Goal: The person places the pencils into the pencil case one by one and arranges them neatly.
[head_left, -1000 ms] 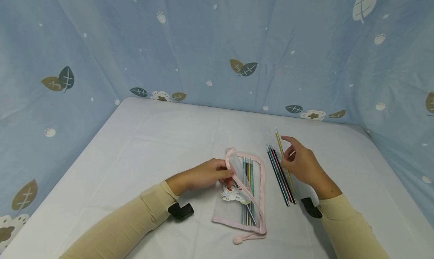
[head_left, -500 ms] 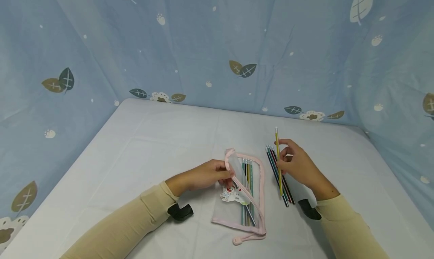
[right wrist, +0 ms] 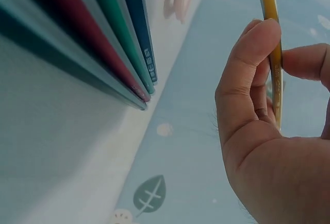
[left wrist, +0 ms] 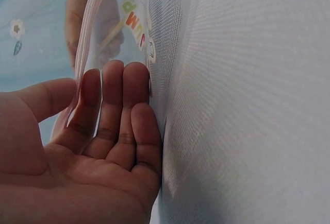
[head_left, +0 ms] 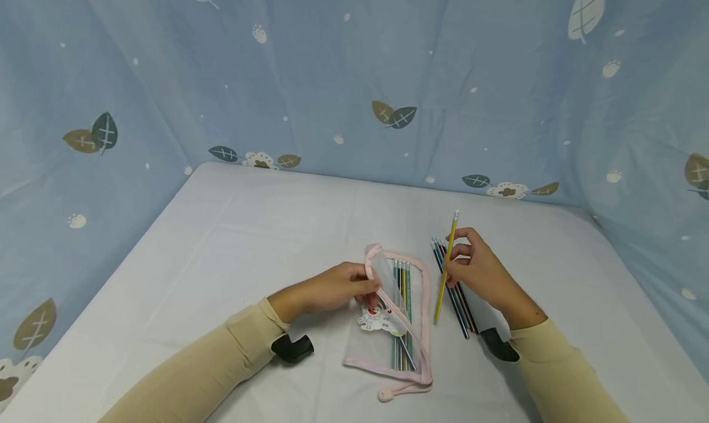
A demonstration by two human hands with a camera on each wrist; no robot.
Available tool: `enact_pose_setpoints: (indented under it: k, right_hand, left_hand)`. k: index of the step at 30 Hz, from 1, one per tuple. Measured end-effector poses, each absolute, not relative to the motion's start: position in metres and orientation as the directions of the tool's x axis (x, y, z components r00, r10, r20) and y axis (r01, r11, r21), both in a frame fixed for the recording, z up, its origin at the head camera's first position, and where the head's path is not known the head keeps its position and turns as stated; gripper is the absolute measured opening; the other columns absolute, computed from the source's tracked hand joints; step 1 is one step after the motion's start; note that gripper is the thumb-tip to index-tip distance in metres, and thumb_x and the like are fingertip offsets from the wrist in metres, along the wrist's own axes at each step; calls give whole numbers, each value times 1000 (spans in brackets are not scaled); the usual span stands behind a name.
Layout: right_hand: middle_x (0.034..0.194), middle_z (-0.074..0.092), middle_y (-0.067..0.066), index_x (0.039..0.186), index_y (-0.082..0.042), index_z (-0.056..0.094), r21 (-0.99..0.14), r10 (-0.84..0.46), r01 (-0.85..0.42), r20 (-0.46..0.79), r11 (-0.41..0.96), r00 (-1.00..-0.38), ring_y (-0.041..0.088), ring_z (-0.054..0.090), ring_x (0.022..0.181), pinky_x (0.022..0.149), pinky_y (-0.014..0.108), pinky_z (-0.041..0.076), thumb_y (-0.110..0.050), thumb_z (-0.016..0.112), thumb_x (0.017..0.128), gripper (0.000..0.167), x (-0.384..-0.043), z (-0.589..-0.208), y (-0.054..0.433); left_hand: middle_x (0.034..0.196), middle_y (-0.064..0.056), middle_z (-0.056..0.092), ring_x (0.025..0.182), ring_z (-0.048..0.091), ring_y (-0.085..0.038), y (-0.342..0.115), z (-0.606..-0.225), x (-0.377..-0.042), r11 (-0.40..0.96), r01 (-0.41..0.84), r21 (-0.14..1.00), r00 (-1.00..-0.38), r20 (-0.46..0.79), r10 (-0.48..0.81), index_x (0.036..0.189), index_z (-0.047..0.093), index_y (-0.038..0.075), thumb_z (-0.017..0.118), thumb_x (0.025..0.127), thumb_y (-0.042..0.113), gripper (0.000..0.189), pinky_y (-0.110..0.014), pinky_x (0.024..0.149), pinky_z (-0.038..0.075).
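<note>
My left hand (head_left: 335, 286) pinches the pink zipper edge of a clear mesh pencil pouch (head_left: 425, 294) between thumb and index finger and lifts it. Several pencils (head_left: 400, 281) lie inside the pouch, along its right side. In the left wrist view, the pink edge (left wrist: 86, 33) passes between thumb and index finger. A yellow pencil (head_left: 440, 301) with a white end is pinched by my right hand (head_left: 484, 272), tilted, between the pouch and the loose pencils. The right wrist view shows thumb and fingers on this yellow pencil (right wrist: 277, 62).
Several loose pencils (head_left: 460, 309) in dark, green and red lie together on the white table (head_left: 277, 226), right of the pouch. A cartoon tag (head_left: 379, 319) sits on the pouch, and a pink strap (head_left: 401, 389) trails from its lower corner. Blue patterned cloth (head_left: 332, 72) hangs behind.
My right hand has moved left with the yellow pencil, across the loose pencils toward the pouch. The pencil's lower end has swung left. My left hand keeps its grip on the pouch edge.
</note>
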State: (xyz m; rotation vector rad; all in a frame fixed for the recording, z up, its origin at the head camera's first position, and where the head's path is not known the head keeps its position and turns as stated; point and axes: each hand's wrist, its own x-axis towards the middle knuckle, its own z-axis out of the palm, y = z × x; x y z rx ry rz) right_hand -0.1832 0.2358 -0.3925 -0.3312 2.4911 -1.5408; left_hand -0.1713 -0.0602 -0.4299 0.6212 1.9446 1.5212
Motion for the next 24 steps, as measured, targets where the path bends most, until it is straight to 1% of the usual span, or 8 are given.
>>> enact_pose_setpoints:
  k: [4, 6, 12, 15, 19, 24]
  right_hand:
    - [99, 57, 28, 137, 4, 28, -900, -268, -78, -44, 428, -962, 23, 68, 67, 64, 36, 60, 2, 56, 93, 52, -183, -393, 233]
    - [101, 56, 31, 137, 4, 29, -905, -264, -72, -46, 419, -964, 24, 68, 67, 65, 37, 61, 2, 57, 94, 52, -183, -394, 232]
    - [103, 56, 32, 136, 5, 29, -920, -269, -70, -39, 384, -962, 24, 68, 68, 66, 36, 61, -1, 53, 95, 48, -183, -396, 230]
    - [103, 58, 30, 137, 4, 28, -926, -270, -72, -34, 372, -962, 24, 70, 69, 67, 35, 61, -1, 55, 96, 49, -184, -396, 228]
    - [103, 59, 27, 142, -2, 25, -928, -277, -76, -30, 365, -960, 26, 71, 68, 68, 35, 62, -1, 60, 95, 58, -183, -396, 227]
    - [108, 59, 28, 155, -13, 12, -924, -292, -74, -43, 376, -955, 26, 73, 70, 69, 36, 62, -3, 65, 93, 82, -181, -397, 226]
  left_hand:
    - [92, -10, 71, 84, 65, -13, -61, -429, -171, 230, 11, 973, -716, -153, 681, 103, 66, -2, 53, 105, 22, 28, -28, 82, 54]
    - [92, -11, 71, 84, 66, -14, -61, -428, -170, 226, 13, 974, -717, -149, 681, 103, 66, -2, 53, 105, 22, 28, -29, 82, 54]
    - [93, -12, 71, 84, 65, -13, -60, -427, -169, 230, 8, 973, -724, -153, 673, 103, 66, -2, 53, 105, 21, 27, -28, 81, 53]
    - [92, -11, 71, 84, 64, -13, -60, -427, -169, 235, 8, 972, -729, -155, 666, 103, 66, -2, 53, 105, 21, 27, -28, 81, 53]
    - [91, -10, 72, 84, 65, -13, -60, -427, -169, 236, 8, 972, -731, -155, 665, 102, 66, -2, 53, 105, 22, 27, -28, 81, 53]
    - [92, -11, 71, 84, 65, -13, -60, -426, -169, 240, 15, 971, -725, -155, 671, 103, 65, -3, 52, 105, 22, 28, -28, 81, 53]
